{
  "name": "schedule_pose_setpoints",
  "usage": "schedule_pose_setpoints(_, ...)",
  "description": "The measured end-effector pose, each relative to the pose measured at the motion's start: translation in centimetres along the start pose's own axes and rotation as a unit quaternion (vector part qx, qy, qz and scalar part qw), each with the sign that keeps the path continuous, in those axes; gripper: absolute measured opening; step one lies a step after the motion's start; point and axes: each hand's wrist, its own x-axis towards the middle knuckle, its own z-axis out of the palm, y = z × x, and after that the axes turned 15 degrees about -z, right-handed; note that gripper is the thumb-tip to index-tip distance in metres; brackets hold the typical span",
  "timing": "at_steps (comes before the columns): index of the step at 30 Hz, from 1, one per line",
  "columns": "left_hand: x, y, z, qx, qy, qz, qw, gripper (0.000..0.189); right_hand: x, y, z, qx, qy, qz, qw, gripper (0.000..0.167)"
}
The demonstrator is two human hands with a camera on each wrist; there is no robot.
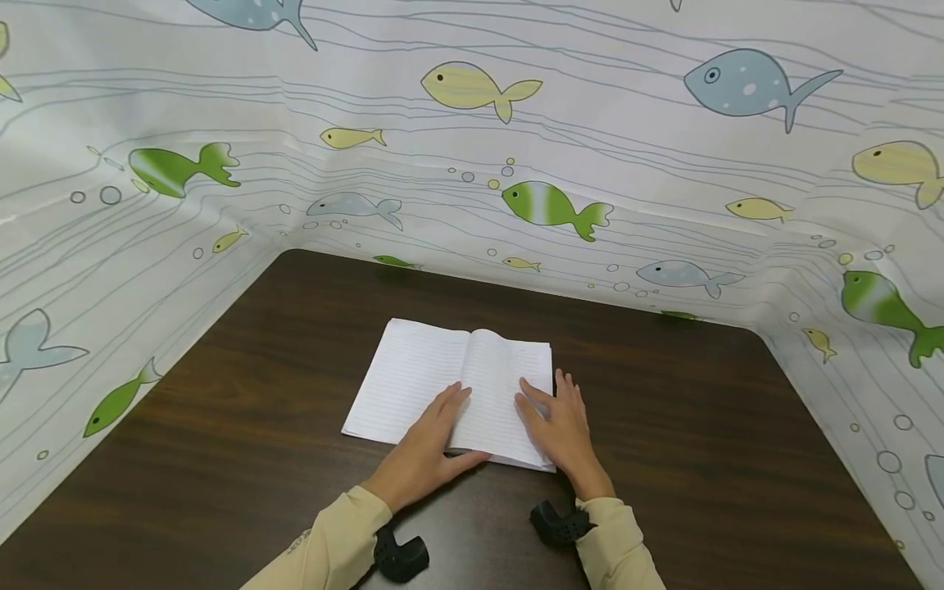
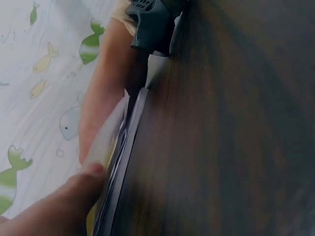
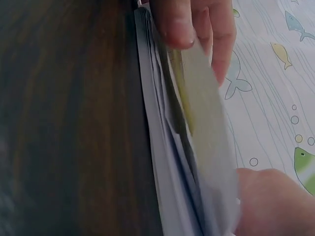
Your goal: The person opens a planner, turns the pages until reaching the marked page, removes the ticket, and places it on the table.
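An open notebook with white lined pages lies on the dark wooden table. My left hand rests over its lower middle near the fold, fingers extended on the paper and thumb along the near edge. On the right page lies my right hand, its fingers spread, with some reaching past the right edge. In the left wrist view, the left thumb touches the near edge of a raised page. The right wrist view shows the stacked page edges slightly parted, a page bulging above them.
The brown tabletop extends around the notebook. White sheeting printed with fish stands along the back and both sides. A black wrist mount is on the left wrist, another black mount on the right.
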Motion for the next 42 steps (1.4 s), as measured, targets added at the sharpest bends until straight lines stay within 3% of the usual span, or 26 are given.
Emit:
schedule_pose_setpoints(6, 0.2, -0.1, 0.0, 0.005, 0.019, 0.021, 0.9996, 0.063, 0.2, -0.1, 0.0, 0.007, 0.003, 0.001, 1.0, 0.05)
schedule_pose_setpoints(9, 0.3, -0.1, 0.0, 0.032, 0.035, 0.049, 0.9977, 0.042, 0.4, 0.0, -0.1, 0.042, 0.033, 0.002, 0.9986, 0.051)
schedule_pose_setpoints(11, 0.4, 0.0, 0.1, 0.043, 0.059, 0.072, 0.9947, 0.035, 0.4, 0.2, -0.2, 0.078, 0.066, 0.001, 0.9948, 0.052)
schedule_pose_setpoints(13, 0.5, 0.1, 0.1, 0.045, 0.104, 0.089, 0.9895, 0.038, 0.4, 0.4, -0.3, 0.095, 0.089, -0.004, 0.9915, 0.051)
schedule_pose_setpoints(16, 0.8, 0.2, -0.1, 0.047, 0.209, 0.096, 0.972, 0.052, 0.4, 0.5, -0.2, 0.067, 0.077, -0.003, 0.9948, 0.06)
schedule_pose_setpoints(19, 1.1, 0.2, -0.8, 0.09, 0.307, 0.082, 0.9438, 0.067, 0.3, 0.5, -0.2, 0.021, 0.052, -0.001, 0.9984, 0.076)
schedule_pose_setpoints(21, 1.2, 0.0, -1.2, 0.143, 0.329, 0.057, 0.9315, 0.074, 0.3, 0.5, -0.2, 0.011, 0.043, 0.004, 0.999, 0.08)
schedule_pose_setpoints(24, 1.1, -0.5, -1.5, 0.207, 0.291, 0.012, 0.9338, 0.069, 0.3, 0.5, -0.2, 0.014, 0.046, 0.008, 0.9988, 0.08)
schedule_pose_setpoints(28, 0.6, -1.3, -1.3, 0.226, 0.186, -0.078, 0.9532, 0.046, 0.3, 0.3, 0.0, 0.019, 0.048, 0.006, 0.9986, 0.078)
schedule_pose_setpoints(32, 0.4, -1.6, -1.5, 0.225, 0.134, -0.167, 0.9504, 0.058, 0.3, 0.2, -0.1, 0.019, 0.053, 0.0, 0.9984, 0.072)
schedule_pose_setpoints(35, 0.5, -1.8, -2.1, 0.24, 0.138, -0.206, 0.9387, 0.077, 0.4, 0.2, -0.1, 0.015, 0.051, -0.002, 0.9986, 0.07)
schedule_pose_setpoints(38, 0.6, -1.9, -2.8, 0.256, 0.15, -0.223, 0.9286, 0.092, 0.4, 0.1, 0.0, 0.014, 0.048, 0.005, 0.9987, 0.067)
schedule_pose_setpoints(40, 0.7, -1.9, -3.2, 0.253, 0.159, -0.226, 0.927, 0.098, 0.4, 0.0, 0.0, 0.007, 0.044, 0.01, 0.999, 0.066)
schedule_pose_setpoints(42, 0.8, -1.9, -3.6, 0.24, 0.158, -0.227, 0.9306, 0.099, 0.4, -0.1, 0.0, -0.003, 0.034, 0.017, 0.9993, 0.067)
